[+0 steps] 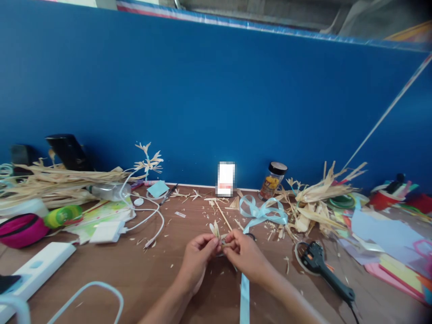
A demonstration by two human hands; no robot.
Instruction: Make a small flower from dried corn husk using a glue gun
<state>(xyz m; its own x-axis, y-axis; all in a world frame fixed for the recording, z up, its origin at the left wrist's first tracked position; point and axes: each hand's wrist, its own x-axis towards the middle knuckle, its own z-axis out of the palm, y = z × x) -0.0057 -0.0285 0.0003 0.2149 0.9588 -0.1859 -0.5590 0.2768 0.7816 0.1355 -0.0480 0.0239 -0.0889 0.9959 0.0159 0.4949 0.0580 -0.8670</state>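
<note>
Both my hands meet over the middle of the brown table. My left hand (201, 255) pinches a small pale husk flower (215, 228) whose petals stick up above the fingertips. Thumb and forefinger of my right hand (245, 253) are closed on the same piece at its lower right side; the exact grip is partly hidden. Under the right hand a light blue ribbon (245, 297) runs toward the near edge, and its looped bow (263, 211) lies just beyond. A thin wooden stick (223, 216) rests behind the fingers. Dark scissor handles (250, 236) show partly beside the right hand.
A black glue gun (326, 270) lies at the right, near coloured papers (388, 234). Dried husks (317, 193) and a lidded jar (272, 181) stand behind. On the left are a white power strip (43, 270), a charger with cable (107, 231) and more husks (67, 177). A blue partition (202, 99) closes the back.
</note>
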